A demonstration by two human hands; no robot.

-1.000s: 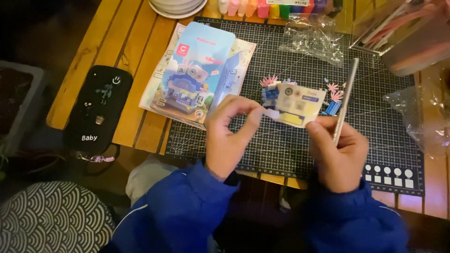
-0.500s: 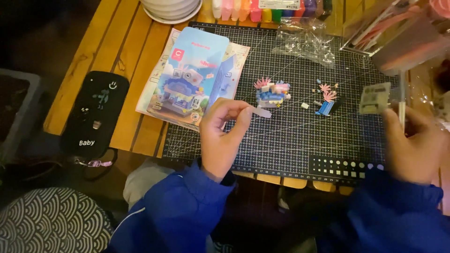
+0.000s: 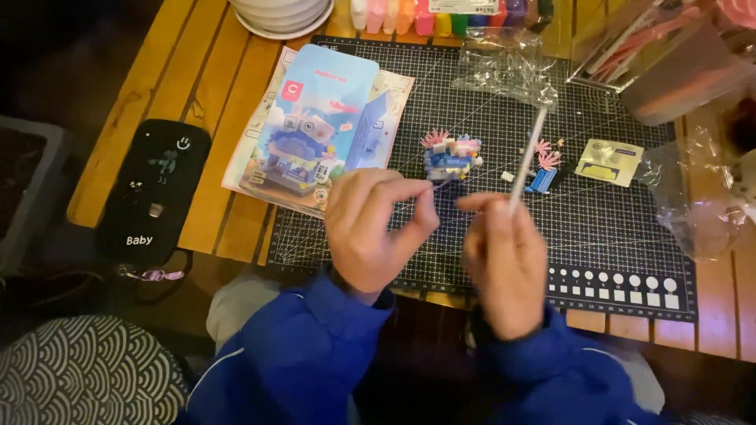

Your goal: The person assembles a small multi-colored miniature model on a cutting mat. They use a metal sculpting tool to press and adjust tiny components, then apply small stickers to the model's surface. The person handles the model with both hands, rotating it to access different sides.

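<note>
Over the near edge of the cutting mat (image 3: 614,236), two hands work a tiny piece.

Left hand (image 3: 374,228) pinches a small clear piece (image 3: 439,186) between thumb and forefinger; right hand (image 3: 504,260), blurred, is closed around a thin white stick (image 3: 526,161) that slants upward. Just beyond them stands a small blue block model (image 3: 451,155) mid-mat. A pale blue booklet (image 3: 319,126) lies on the mat's left edge, a cream sticker sheet (image 3: 608,162) toward its right edge, a clear plastic bag (image 3: 504,71) at the far edge. A black remote (image 3: 153,189) rests on the table's left side.
</note>
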